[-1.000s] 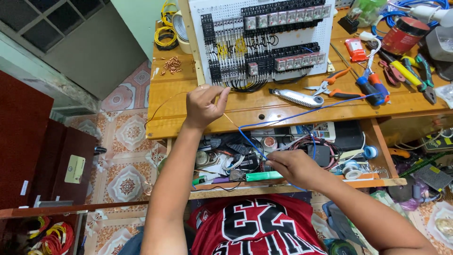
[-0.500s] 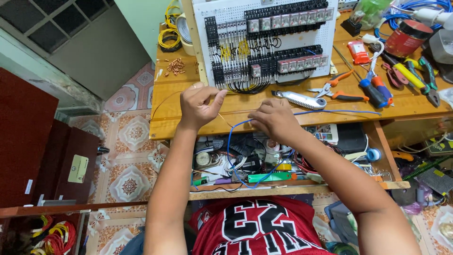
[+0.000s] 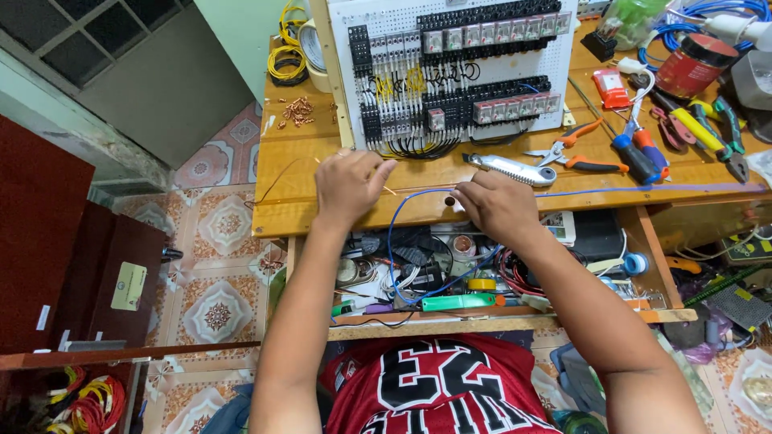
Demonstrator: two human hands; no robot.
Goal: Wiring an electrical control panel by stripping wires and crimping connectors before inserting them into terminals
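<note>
Two hands work at the front edge of the wooden bench, just below the white perforated panel of relays; the left hand pinches a thin yellow wire, fingers curled together; the right hand pinches a blue wire that loops down over the cluttered shelf; beside the panel lie a utility knife, orange-handled pliers and screwdrivers; patterned floor tiles lie left of it.

A pale green rectangular label sits on the dark red cabinet at left.
</note>
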